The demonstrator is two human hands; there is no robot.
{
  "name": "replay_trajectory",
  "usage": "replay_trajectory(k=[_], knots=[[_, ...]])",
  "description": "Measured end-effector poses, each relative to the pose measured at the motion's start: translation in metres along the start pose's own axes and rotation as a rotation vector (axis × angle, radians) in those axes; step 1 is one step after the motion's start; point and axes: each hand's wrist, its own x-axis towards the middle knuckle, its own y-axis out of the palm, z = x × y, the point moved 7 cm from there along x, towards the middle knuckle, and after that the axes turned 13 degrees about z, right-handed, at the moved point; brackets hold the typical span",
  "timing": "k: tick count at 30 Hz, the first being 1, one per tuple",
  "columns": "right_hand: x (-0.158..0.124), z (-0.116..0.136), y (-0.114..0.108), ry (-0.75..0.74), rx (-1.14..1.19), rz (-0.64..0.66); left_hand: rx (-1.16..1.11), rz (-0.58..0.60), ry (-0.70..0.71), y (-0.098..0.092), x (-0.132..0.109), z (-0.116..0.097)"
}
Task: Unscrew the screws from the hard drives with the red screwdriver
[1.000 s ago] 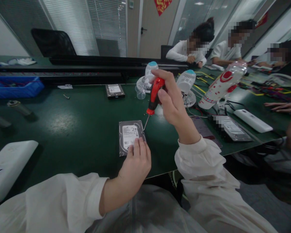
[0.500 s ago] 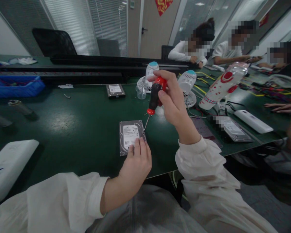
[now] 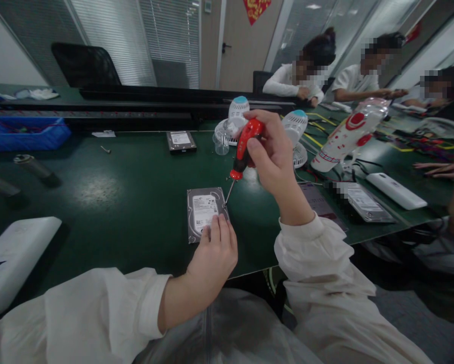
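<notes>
A hard drive [image 3: 205,205] with a white label lies flat on the green table before me. My left hand [image 3: 215,247] rests on its lower right part, fingers stretched out and pressing on the top; they hide that corner. My right hand [image 3: 274,151] is closed round the red and black handle of a screwdriver [image 3: 245,144]. The tilted shaft runs down to the drive's right edge, where its tip meets a spot near the upper right side. Several tiny screws [image 3: 228,178] lie just beyond the drive.
Behind stand a second hard drive [image 3: 180,141], a clear plastic cup [image 3: 221,144] and white fans [image 3: 293,126]. To the right are another drive [image 3: 359,201], a white power bank [image 3: 396,190] and cables. A blue bin [image 3: 24,134] and white case [image 3: 18,263] are left. Several people sit far right.
The screwdriver handle has turned in my right hand, showing more of its red side now. My left hand and the hard drive stay in place.
</notes>
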Motion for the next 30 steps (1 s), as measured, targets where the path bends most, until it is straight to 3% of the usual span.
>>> replay_trajectory(k=[6, 12, 17, 21, 26, 30], knots=[[0.001, 0.002, -0.001, 0.004, -0.198, 0.000, 0.007, -0.091, 0.007, -0.002, -0.005, -0.002], [0.002, 0.002, 0.005, -0.058, -0.222, 0.028, 0.031, -0.151, 0.024, -0.012, -0.009, -0.003], [0.000, 0.007, 0.004, -0.021, -0.159, 0.034, 0.050, -0.196, 0.021, -0.017, -0.011, -0.003], [-0.001, 0.008, -0.001, -0.006, -0.079, 0.019, 0.059, -0.205, 0.020, -0.016, -0.012, -0.004], [0.000, 0.001, -0.005, 0.010, -0.168, -0.062, 0.075, -0.186, 0.025, -0.013, -0.012, -0.004], [0.000, 0.002, -0.005, 0.008, -0.185, -0.046, 0.075, -0.184, 0.026, -0.013, -0.011, -0.005]])
